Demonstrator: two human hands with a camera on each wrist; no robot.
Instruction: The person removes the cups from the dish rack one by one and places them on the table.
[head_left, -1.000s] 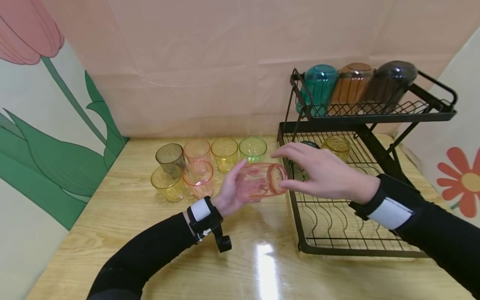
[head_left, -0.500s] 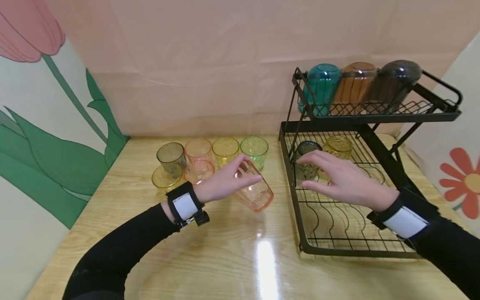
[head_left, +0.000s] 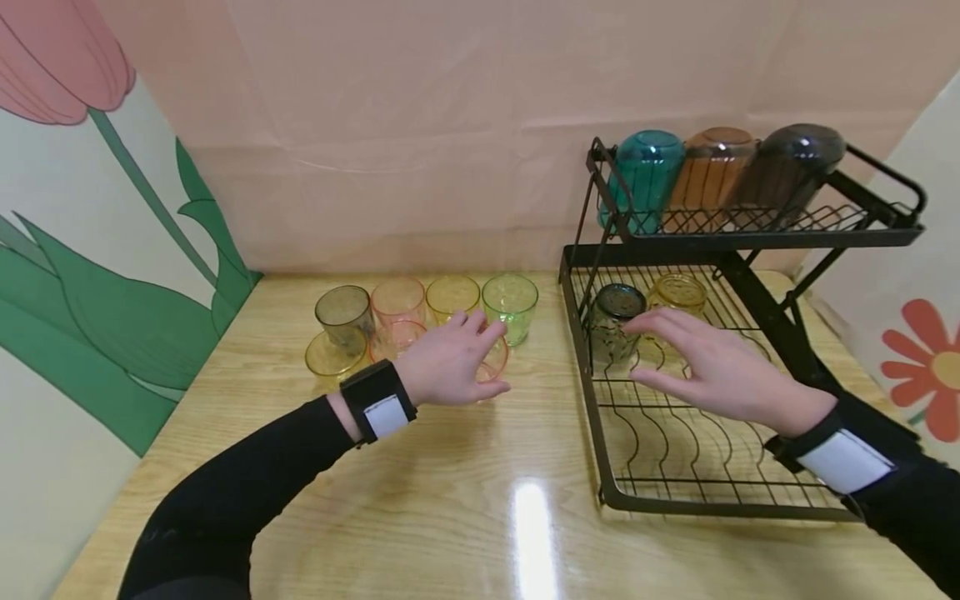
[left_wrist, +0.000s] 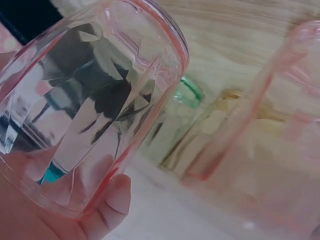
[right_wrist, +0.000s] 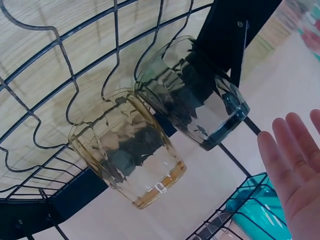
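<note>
My left hand (head_left: 447, 362) holds a clear pink drinking glass (left_wrist: 95, 100), mostly hidden behind the fingers in the head view, at the right end of the front row of glasses. Near it stand another pink glass (head_left: 397, 335), a yellow glass (head_left: 452, 293) and a green glass (head_left: 512, 307). Over the lower tier of the black dish rack (head_left: 600, 450), my right hand (head_left: 720, 367) has its fingers spread and holds nothing. Just left of its fingertips is an upturned dark glass (head_left: 615, 329), with an upturned amber glass (head_left: 678, 293) behind it.
Teal (head_left: 648, 179), brown (head_left: 708, 179) and black (head_left: 787, 171) glasses sit upside down on the rack's upper tier. At the left of the group are a smoky glass (head_left: 343, 310) and an amber glass (head_left: 330, 357). A wall backs the table (head_left: 420, 517).
The left hand turned the pink glass over and carried it leftward beside the other glasses. The right hand drew away to the right from that glass.
</note>
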